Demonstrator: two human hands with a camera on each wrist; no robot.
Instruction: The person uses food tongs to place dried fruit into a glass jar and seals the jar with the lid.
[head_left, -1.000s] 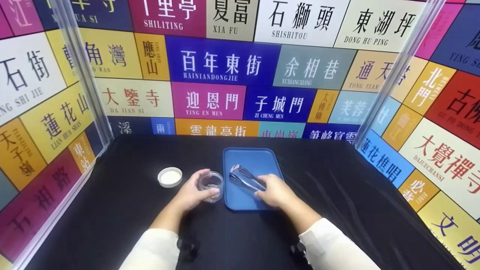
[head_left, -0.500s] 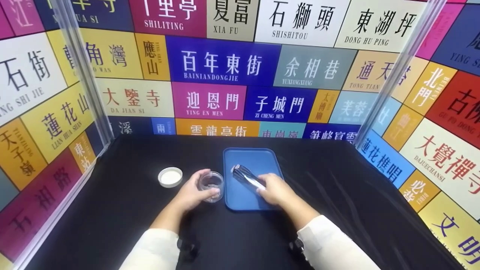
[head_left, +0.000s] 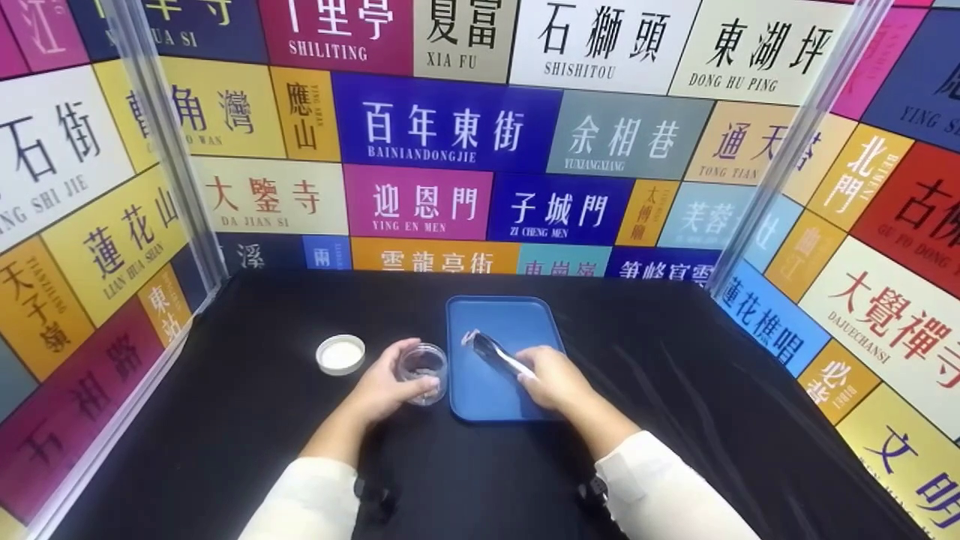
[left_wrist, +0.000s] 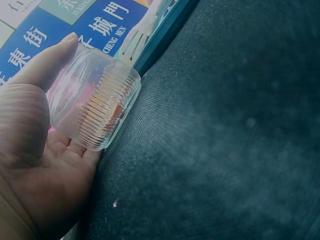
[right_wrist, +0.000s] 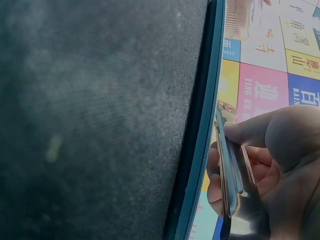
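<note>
In the head view my left hand (head_left: 386,381) grips a clear ribbed jar (head_left: 422,375), thumb on the near side. The jar stands uncapped on the black cloth, left of a blue tray (head_left: 504,401). Small pieces show inside; their kind is unclear, though the left wrist view shows orange-brown through the jar wall (left_wrist: 102,107). My right hand (head_left: 551,377) holds metal tongs (head_left: 504,355) over the tray, arms pressed close together. A small pale pinkish piece (head_left: 470,337) shows at their tips; whether they pinch it I cannot tell. In the right wrist view, thumb and fingers squeeze the tongs (right_wrist: 237,185).
A round white lid (head_left: 341,354) lies on the black cloth (head_left: 420,472) left of the jar. Panels (head_left: 442,124) printed with place names surround the table at the back and sides. Clear upright posts (head_left: 780,150) stand at the back corners.
The tongs' arms have come together from a spread position and turned slightly, while the right hand stayed nearly in place. The pinkish piece now stands out past their tips. Left hand and jar are still.
</note>
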